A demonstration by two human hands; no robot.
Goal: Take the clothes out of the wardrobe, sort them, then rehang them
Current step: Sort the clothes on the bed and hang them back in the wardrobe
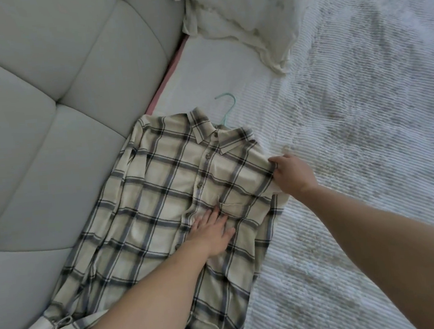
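plaid shirt (167, 211) flat on bed (355, 151) (teal hanger (227, 107) at collar) | left hand (212, 233) presses flat, fingers straight | right hand (292, 174) pinches shoulder edge

Pale grey padded headboard (46, 106) in stitched panels ran along the left. White ribbed bedspread (350, 98) covered the bed (greyish mottling). Pink strip (169, 74) showed between them.

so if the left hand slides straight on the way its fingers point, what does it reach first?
Probably the chest pocket of the cream-and-navy plaid button-up shirt: the left hand lies flat with fingertips at the pocket's near edge.
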